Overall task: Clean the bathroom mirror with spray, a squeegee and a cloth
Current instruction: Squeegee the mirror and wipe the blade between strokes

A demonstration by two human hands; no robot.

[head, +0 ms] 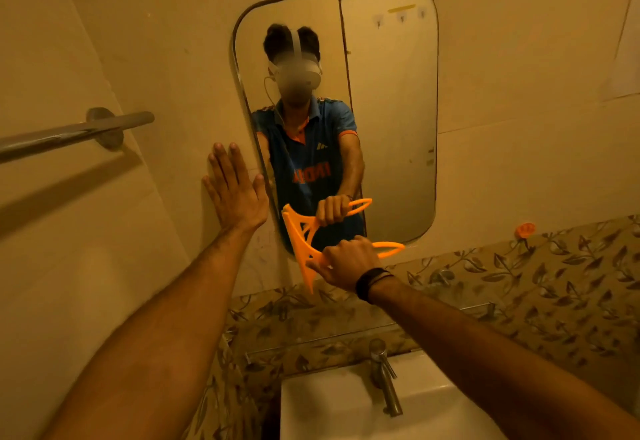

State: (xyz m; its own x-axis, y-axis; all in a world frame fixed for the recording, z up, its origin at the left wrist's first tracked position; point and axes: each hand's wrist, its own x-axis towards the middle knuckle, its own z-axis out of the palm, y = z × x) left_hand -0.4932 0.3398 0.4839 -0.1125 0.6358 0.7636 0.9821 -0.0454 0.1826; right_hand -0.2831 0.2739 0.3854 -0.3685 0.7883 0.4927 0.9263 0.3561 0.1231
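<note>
- Fingers [349,249] of our right hand [348,263] are curled tight round the handle of the orange squeegee [304,256], while the fingers of our left hand [235,190] lie spread and flat, gripping nothing, against the tiled wall [156,41] just beside the mirror's left edge.
- We hold the squeegee's blade against the bottom left corner of the mirror [391,110], where glass meets wall; its looped handle end points right, and its reflection meets it at the glass.
- Below us stand the white basin [329,405] and its tap [384,377]; a towel rail [69,133] juts from the wall at left. We see no spray bottle or cloth in this view.
- We judge this the squeegee stage of the job, with the blade near the end of a pass low on the glass.
- Risks from here, as we read them: the blade seems to overhang the mirror's rounded rim, so a further pull could jump it onto the wall and leave a streak at the corner.
- Uneven pressure from a one-handed hold could tilt the blade and miss a strip of glass.
- Our braced palm sits close to the rim; a slip sideways would smudge the mirror.
- Runoff may drip onto the patterned tiles [519,284] and need the cloth.
</note>
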